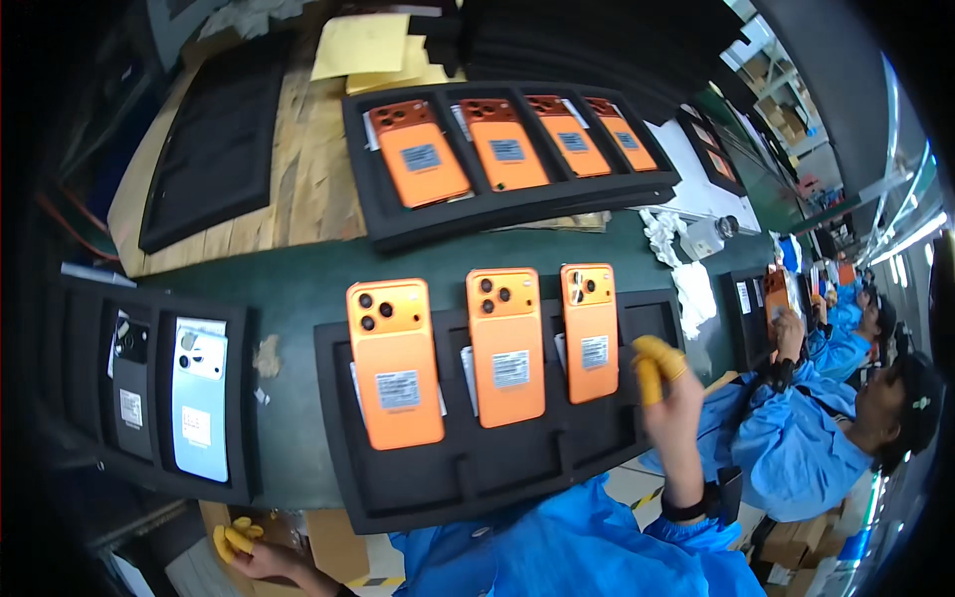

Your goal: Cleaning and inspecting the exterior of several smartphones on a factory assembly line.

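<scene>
My right hand (671, 393), with yellow finger cots on its bent fingertips, hovers by the right end of a black foam tray (408, 493). Its fingers are drawn together, slightly blurred, and nothing shows in them. Three orange phones lie camera side up in the tray: a left phone (396, 363), a middle phone (506, 348) and a right phone (590, 333), the nearest to that hand. Each has a pale label. Low at the left, my left hand (244, 552), also in yellow finger cots, hangs beside a cardboard box (336, 545). Its fingers are loosely curled and apart, holding nothing visible.
A second black tray (388, 234) with several orange phones lies beyond. At left, another tray (244, 398) holds a black phone (131, 388) and a light blue phone (200, 403). Crumpled white tissue (693, 298) lies at right, near a co-worker in blue (786, 438).
</scene>
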The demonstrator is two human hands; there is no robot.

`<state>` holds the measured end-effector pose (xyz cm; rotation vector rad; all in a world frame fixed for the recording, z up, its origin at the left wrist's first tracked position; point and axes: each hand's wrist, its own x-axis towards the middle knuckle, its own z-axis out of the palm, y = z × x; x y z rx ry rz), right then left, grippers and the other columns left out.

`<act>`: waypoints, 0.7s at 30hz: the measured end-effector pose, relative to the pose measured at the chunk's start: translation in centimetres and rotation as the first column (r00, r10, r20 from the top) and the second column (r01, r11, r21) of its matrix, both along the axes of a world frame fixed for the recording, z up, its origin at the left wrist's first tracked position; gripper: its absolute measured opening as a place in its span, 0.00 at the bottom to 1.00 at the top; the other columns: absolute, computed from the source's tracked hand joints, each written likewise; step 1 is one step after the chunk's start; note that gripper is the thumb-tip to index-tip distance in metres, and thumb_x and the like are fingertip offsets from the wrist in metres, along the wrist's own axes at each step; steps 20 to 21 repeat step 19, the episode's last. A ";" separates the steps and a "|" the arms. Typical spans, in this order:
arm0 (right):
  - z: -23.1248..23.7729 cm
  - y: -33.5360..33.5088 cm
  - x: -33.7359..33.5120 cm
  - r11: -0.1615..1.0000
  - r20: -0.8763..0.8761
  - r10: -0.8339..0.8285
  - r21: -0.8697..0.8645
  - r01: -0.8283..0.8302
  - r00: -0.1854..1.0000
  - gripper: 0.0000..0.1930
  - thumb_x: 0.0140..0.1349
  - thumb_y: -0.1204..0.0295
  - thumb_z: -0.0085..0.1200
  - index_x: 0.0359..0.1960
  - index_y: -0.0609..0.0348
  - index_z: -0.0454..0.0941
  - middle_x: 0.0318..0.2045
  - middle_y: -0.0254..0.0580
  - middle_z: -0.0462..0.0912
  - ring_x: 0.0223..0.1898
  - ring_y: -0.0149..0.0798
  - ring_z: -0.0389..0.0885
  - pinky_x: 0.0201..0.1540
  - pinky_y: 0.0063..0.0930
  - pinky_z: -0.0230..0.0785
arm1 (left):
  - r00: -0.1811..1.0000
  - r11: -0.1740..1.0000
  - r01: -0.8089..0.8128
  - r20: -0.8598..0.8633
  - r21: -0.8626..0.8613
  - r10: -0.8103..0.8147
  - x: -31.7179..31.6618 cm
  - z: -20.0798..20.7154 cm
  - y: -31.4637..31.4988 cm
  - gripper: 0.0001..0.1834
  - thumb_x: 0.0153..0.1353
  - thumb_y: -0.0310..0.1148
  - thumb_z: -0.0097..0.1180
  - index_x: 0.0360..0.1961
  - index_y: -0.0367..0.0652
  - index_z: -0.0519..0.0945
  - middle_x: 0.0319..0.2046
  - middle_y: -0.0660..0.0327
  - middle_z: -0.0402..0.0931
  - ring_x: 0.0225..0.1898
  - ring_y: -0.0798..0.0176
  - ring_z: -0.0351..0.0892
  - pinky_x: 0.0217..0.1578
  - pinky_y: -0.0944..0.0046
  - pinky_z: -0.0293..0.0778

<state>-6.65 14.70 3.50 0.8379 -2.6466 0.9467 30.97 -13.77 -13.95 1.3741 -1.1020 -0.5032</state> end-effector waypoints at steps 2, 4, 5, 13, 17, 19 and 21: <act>-0.4 4.0 -2.4 0.970 -0.128 -0.194 0.120 0.210 0.972 0.16 0.54 0.82 0.53 0.47 0.60 0.74 0.38 0.49 0.77 0.40 0.48 0.76 0.42 0.33 0.68 | 0.978 0.965 0.202 -0.006 -0.168 -0.206 -3.3 3.2 1.2 0.14 0.65 0.29 0.47 0.49 0.33 0.72 0.33 0.56 0.75 0.29 0.66 0.72 0.30 0.72 0.70; -1.5 7.2 -4.0 0.888 -0.229 -0.339 0.241 0.391 0.912 0.18 0.55 0.78 0.53 0.49 0.61 0.72 0.39 0.52 0.75 0.42 0.52 0.73 0.45 0.37 0.66 | 0.897 0.879 0.442 0.053 -0.182 -0.440 -5.5 5.1 1.6 0.14 0.65 0.27 0.47 0.49 0.32 0.71 0.34 0.55 0.76 0.31 0.67 0.74 0.32 0.72 0.72; -2.5 8.6 -4.6 0.871 -0.274 -0.357 0.249 0.424 0.893 0.18 0.55 0.77 0.54 0.50 0.62 0.71 0.39 0.53 0.75 0.43 0.53 0.73 0.45 0.38 0.66 | 0.842 0.831 0.538 0.121 -0.139 -0.525 -6.6 5.9 1.7 0.14 0.65 0.27 0.47 0.50 0.32 0.70 0.35 0.54 0.77 0.31 0.67 0.74 0.34 0.72 0.73; -5.8 9.8 -4.1 0.929 0.021 -0.367 0.065 0.365 0.930 0.18 0.53 0.79 0.55 0.47 0.62 0.71 0.36 0.55 0.73 0.39 0.56 0.71 0.41 0.41 0.65 | 0.558 0.575 0.762 0.147 0.299 -0.816 -12.3 7.8 2.4 0.21 0.65 0.24 0.43 0.60 0.35 0.61 0.54 0.52 0.67 0.54 0.63 0.67 0.55 0.66 0.62; -4.7 9.8 -3.8 0.965 0.166 -0.262 0.044 0.259 0.951 0.18 0.52 0.75 0.58 0.46 0.59 0.73 0.37 0.52 0.75 0.39 0.53 0.74 0.41 0.39 0.68 | 0.616 0.648 0.673 0.215 0.356 -0.758 -12.2 8.9 1.8 0.23 0.64 0.23 0.44 0.60 0.35 0.60 0.58 0.53 0.63 0.59 0.59 0.63 0.58 0.64 0.60; -4.7 11.3 -5.5 0.980 0.100 -0.197 -0.005 0.199 0.975 0.19 0.51 0.70 0.61 0.46 0.54 0.74 0.39 0.51 0.76 0.41 0.52 0.75 0.43 0.37 0.69 | 0.615 0.648 0.655 0.224 0.390 -0.756 -11.9 9.0 1.2 0.23 0.64 0.24 0.44 0.61 0.36 0.60 0.60 0.54 0.61 0.60 0.58 0.62 0.59 0.63 0.60; -4.7 11.3 -5.5 0.980 0.100 -0.197 -0.005 0.199 0.975 0.19 0.51 0.70 0.61 0.46 0.54 0.74 0.39 0.51 0.76 0.41 0.52 0.75 0.43 0.37 0.69 | 0.615 0.648 0.655 0.224 0.390 -0.756 -11.9 9.0 1.2 0.23 0.64 0.24 0.44 0.61 0.36 0.60 0.60 0.54 0.61 0.60 0.58 0.62 0.59 0.63 0.60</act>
